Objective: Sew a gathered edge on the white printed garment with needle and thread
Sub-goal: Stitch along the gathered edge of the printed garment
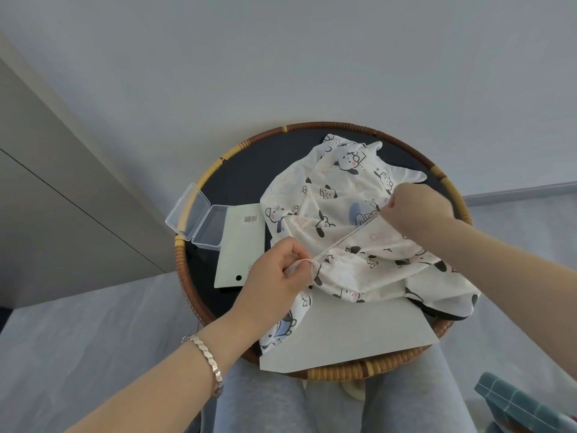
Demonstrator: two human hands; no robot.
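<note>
The white printed garment (340,214), covered in cartoon dog faces, lies bunched across a round rattan-rimmed tray (327,125) on my lap. My left hand (274,276) pinches a gathered bit of the garment's edge at the lower left. My right hand (415,210) is closed at the upper right, pinching what looks like the needle end; the needle itself is too small to make out. A taut pale thread (346,237) runs straight between both hands over the cloth.
An open clear plastic box (199,214) sits on the tray's left rim beside a pale green card (242,245) with a barcode. A white sheet (352,332) lies under the garment at the tray's near side. A teal checked cloth (524,401) sits at lower right.
</note>
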